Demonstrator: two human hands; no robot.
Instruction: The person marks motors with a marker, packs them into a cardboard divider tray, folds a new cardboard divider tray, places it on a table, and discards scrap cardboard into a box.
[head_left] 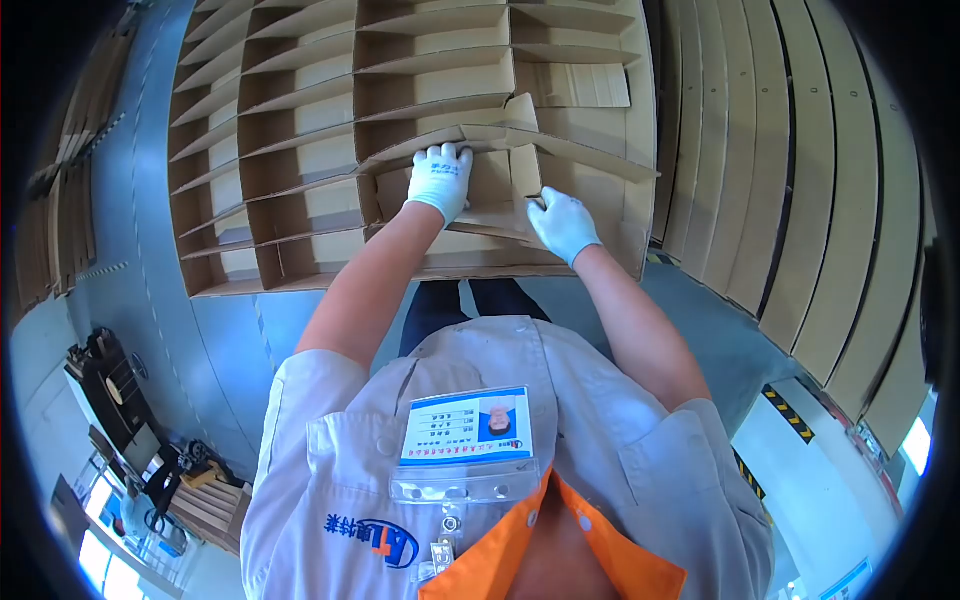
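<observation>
My right fingers pinch the cardboard divider at its near end; my left fingers curl left of it, grip unclear.

Long cardboard panels at right, blue floor below.

Close downward view from head height

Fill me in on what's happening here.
A person with gloved hands is handling a cardboard divider grid. The right hand grips the near edge of a short cardboard strip. The left hand reaches in beside it; what its fingertips touch is hard to tell. The columns at left are divided into cells, while the right-hand column has wider gaps.
</observation>
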